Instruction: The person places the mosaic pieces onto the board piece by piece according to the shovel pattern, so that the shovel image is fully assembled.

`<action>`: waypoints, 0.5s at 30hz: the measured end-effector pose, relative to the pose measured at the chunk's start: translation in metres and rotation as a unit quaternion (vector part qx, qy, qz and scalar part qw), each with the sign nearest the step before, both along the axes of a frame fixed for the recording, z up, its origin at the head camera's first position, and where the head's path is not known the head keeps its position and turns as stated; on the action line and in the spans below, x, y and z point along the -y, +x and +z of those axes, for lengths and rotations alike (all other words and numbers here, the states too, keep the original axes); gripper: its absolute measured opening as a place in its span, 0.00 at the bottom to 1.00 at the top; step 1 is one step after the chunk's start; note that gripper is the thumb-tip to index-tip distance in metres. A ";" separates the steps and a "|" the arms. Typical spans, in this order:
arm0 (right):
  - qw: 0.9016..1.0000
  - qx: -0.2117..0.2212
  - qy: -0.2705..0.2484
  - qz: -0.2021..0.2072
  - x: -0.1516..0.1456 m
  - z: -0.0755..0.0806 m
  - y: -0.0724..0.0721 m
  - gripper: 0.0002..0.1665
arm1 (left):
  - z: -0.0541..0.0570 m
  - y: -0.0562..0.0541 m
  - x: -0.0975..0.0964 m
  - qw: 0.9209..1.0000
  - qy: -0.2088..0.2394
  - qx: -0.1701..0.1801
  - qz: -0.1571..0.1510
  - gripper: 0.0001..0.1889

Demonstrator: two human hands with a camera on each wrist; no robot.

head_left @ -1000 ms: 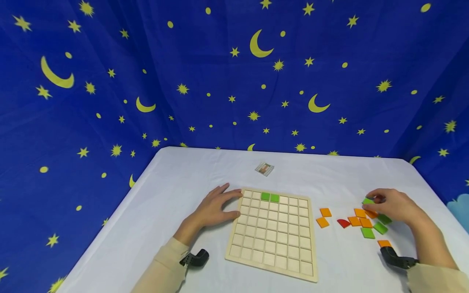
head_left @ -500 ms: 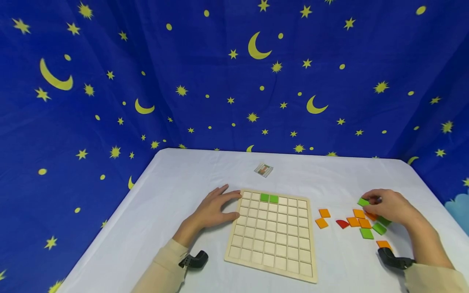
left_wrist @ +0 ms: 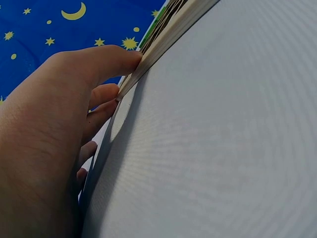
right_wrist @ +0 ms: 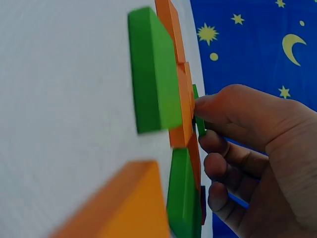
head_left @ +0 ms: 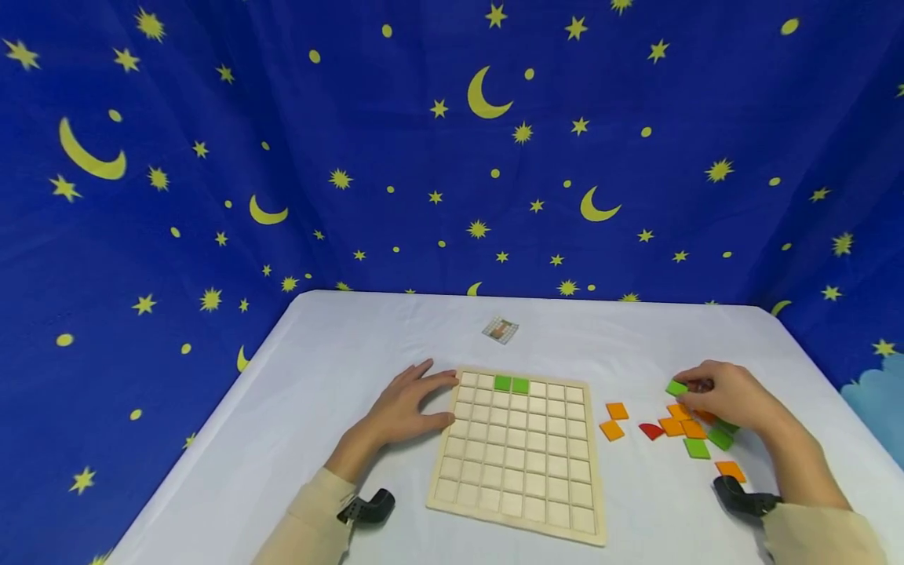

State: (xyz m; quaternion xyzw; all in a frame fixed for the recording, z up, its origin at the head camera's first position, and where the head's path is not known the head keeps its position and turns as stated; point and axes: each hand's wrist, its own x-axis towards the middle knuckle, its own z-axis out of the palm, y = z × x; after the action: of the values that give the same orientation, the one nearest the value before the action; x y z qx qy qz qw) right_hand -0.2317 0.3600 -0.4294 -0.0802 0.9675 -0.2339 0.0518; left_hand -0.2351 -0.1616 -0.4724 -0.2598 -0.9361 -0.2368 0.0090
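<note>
My right hand (head_left: 730, 399) pinches a green tile (head_left: 676, 388) between thumb and fingers, just beyond the loose orange tiles (head_left: 671, 426) right of the board (head_left: 515, 457). My left hand (head_left: 399, 412) is spread wide — thumb and fingertips touching the board's left edge. Two green squares (head_left: 502, 383) sit in its far row.

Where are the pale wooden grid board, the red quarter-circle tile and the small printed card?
Pale wooden grid board (head_left: 516, 437): head view, a bare cell near its middle.
Red quarter-circle tile (head_left: 650, 431): head view, middle of its top.
Small printed card (head_left: 501, 329): head view, centre of its printed face.
</note>
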 end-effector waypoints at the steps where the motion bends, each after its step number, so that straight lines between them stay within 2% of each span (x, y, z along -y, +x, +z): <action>1: 1.000 -0.001 -0.005 0.002 0.002 -0.001 -0.001 0.28 | 0.000 0.000 0.001 1.000 -0.002 0.000 0.001 0.33; 5: 1.000 -0.014 -0.009 0.005 0.007 -0.003 -0.003 0.28 | 0.001 0.001 0.002 1.000 0.002 -0.004 0.005 0.33; 9: 1.000 -0.015 -0.007 0.008 0.009 -0.004 0.000 0.27 | 0.001 0.000 0.000 1.000 0.008 0.001 -0.004 0.33; 15: 0.999 0.005 -0.029 0.020 0.017 -0.007 -0.002 0.27 | 0.000 0.002 -0.001 1.000 0.000 0.005 0.005 0.33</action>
State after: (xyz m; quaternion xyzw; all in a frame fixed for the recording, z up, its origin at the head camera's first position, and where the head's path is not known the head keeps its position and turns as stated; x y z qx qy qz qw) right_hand -0.2335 0.3431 -0.4367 -0.0997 0.9582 -0.2617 0.0592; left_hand -0.2336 -0.1607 -0.4719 -0.2543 -0.9374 -0.2379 0.0051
